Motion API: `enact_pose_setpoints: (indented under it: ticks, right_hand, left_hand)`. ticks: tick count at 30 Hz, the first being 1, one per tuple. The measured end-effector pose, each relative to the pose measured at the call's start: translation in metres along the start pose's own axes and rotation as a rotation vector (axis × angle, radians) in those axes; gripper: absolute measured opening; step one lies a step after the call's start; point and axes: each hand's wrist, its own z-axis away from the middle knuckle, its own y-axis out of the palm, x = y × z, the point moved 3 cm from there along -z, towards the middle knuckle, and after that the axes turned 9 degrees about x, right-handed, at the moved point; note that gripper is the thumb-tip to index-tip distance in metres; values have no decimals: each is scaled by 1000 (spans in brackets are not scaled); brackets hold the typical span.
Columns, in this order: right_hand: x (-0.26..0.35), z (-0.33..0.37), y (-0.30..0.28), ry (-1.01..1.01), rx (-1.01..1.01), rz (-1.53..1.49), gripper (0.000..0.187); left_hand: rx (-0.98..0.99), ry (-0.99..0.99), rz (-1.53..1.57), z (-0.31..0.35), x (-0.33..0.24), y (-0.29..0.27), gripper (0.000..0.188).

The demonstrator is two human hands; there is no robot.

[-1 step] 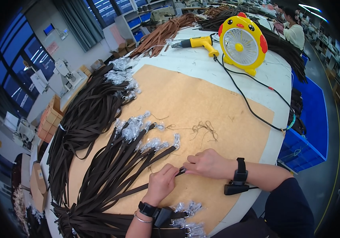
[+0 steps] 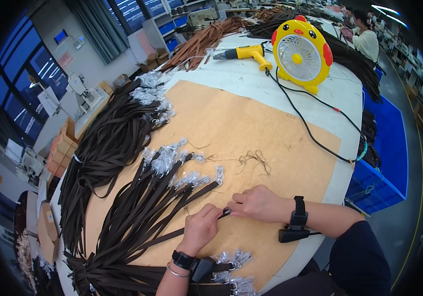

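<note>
While both hands meet at the near edge of the brown paper sheet (image 2: 251,128), the left hand (image 2: 200,228) is closed around a dark brown strap (image 2: 172,236) and the right hand (image 2: 257,202) pinches that strap's end, fingers curled (what sits between the fingertips is too small to tell). By the look of it, one strap's tip is being worked on. More straps (image 2: 142,207) with plastic-wrapped clasps fan out just beside. Any next move calls for a steady pinch.

Strap-making factory floor.
Heaps of dark straps (image 2: 108,148) cover a worktable (image 2: 251,79), sewing machines (image 2: 80,91) and blue crates (image 2: 384,163) around.
</note>
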Motion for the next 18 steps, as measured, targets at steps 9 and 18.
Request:
enact_pose_setpoints:
  ticks: [9,18]
  right_hand:
    - [2,-5,-4,1,49,-24,20]
    - [0,-13,-1,-15,61,-12,19]
  left_hand:
    - [-8,-99,44,-2,11,8,6]
    - [-30,-147,118,-1,10,6,8]
